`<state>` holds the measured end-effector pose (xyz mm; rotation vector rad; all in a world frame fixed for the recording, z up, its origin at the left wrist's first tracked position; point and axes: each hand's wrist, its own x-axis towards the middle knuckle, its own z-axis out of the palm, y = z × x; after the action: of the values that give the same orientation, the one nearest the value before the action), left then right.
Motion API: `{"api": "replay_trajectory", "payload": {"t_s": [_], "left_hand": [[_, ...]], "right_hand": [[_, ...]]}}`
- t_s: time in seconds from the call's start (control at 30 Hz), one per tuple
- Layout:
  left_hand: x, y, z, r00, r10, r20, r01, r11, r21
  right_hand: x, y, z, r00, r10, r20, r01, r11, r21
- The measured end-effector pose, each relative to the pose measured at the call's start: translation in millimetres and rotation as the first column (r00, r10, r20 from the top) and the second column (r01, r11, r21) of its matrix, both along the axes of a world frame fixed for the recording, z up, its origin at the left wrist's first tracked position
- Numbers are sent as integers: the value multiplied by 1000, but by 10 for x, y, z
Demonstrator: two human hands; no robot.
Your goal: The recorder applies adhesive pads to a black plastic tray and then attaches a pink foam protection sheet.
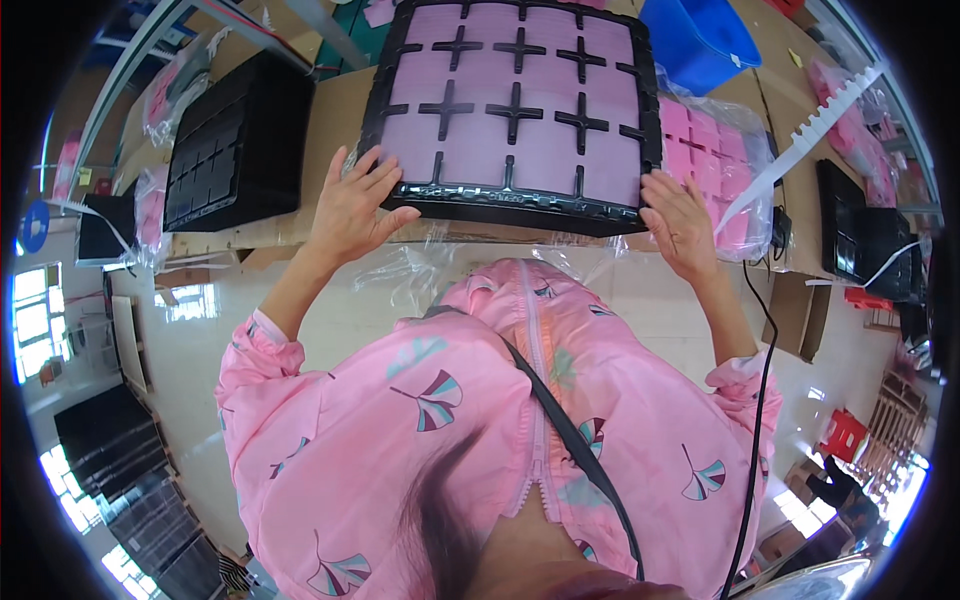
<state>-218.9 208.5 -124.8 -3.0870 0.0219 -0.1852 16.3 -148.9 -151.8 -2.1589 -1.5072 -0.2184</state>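
Head: black-and-pink cross-patterned tray

The far side of the black tray runs out past the top edge, and how deep its pink sheets go cannot be seen. The tray hides the bench beneath it and part of the bagged pink pieces to its right. How firmly the left hand and right hand press its near corners cannot be told. The blue bin is cut off above. At lower right, a dark-clothed person is too small and blurred to make out.
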Motion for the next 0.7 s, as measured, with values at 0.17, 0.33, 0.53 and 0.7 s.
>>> {"api": "replay_trajectory", "payload": {"t_s": [0.17,0.33,0.53,0.7], "left_hand": [[-39,-118,-82,991,45,127,-37,997,-64],[187,-353,-157,976,-20,217,89,947,-310],[421,-638,-359,972,-76,221,145,937,-318],[540,-772,-321,929,-20,370,134,949,-285]], "right_hand": [[-25,-184,-4,979,-185,-81,196,967,161],[-260,119,-9,999,2,-36,-1,1000,18],[-267,215,-145,998,-25,-59,29,997,69],[-336,293,264,1000,-8,0,8,999,45]]}}
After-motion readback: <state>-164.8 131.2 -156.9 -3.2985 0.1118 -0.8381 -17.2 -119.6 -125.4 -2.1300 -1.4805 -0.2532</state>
